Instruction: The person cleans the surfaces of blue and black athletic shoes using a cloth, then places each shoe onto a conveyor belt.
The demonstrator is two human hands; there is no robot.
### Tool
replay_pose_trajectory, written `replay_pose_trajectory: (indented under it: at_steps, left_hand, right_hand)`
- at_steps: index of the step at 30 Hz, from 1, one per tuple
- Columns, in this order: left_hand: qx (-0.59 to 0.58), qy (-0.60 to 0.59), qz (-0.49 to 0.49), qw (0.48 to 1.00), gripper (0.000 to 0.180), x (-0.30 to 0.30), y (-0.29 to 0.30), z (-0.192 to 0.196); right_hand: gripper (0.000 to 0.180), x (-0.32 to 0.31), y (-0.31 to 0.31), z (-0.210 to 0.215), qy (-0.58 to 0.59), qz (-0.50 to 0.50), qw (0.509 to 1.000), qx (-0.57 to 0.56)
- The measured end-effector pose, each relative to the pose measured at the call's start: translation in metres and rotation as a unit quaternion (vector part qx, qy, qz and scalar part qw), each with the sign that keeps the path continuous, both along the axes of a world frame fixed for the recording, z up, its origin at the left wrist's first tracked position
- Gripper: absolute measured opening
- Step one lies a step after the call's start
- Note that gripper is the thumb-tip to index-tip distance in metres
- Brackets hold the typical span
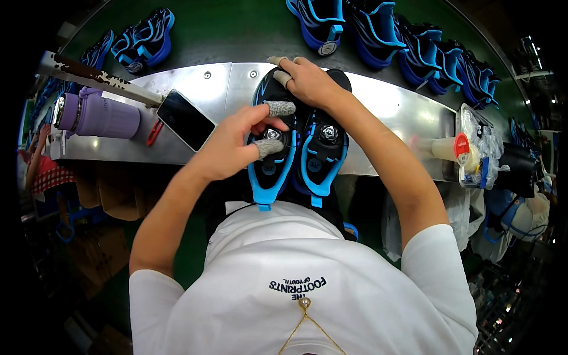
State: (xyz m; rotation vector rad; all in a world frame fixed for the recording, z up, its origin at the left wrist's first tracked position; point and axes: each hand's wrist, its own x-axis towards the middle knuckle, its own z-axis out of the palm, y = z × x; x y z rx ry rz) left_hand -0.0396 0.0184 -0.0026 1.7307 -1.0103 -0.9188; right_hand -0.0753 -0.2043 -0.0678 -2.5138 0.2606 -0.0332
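Note:
Two black sneakers with bright blue trim lie side by side at the metal bench's near edge, toes away from me: a left shoe (264, 177) and a right shoe (319, 168). Each carries a round lacing dial on its tongue. My left hand (248, 133), in grey finger sleeves on thumb and forefinger, closes around the left shoe's dial (273, 135). Over that shoe's toe, my right hand (310, 83) curls its fingers, two of them in pale sleeves. What those fingertips touch is partly hidden. The right shoe's dial (328, 134) is untouched.
On the metal bench (390, 112) are a phone (186, 120), a purple tumbler (106, 115) and a red clip (154, 132) at left. A cup (449, 148) and a tray of plastic bags (473, 133) stand at right. Several similar shoes (373, 29) line the green surface beyond.

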Motion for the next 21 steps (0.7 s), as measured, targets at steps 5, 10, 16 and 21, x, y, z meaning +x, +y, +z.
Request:
replay_pose_trajectory:
  at_steps: [5, 10, 16, 21]
  left_hand:
    - [-0.044, -0.192, 0.03, 0.98, 0.063, -0.009, 0.001, 0.006]
    - [-0.027, -0.128, 0.098, 0.987, 0.053, -0.02, 0.001, -0.003]
    - [-0.011, -0.019, -0.046, 0.999, 0.057, 0.006, 0.006, 0.003]
    - [-0.043, -0.162, 0.118, 0.979, 0.059, -0.021, 0.009, 0.001]
  right_hand:
    - [0.042, 0.001, -0.003, -0.009, -0.018, -0.006, 1.0, 0.003]
    - [0.04, 0.0, 0.0, -0.003, -0.014, -0.007, 1.0, -0.005]
    - [0.04, 0.006, -0.003, -0.009, -0.017, 0.007, 1.0, 0.007]
    - [0.039, 0.005, -0.003, -0.008, -0.026, 0.005, 1.0, 0.01]
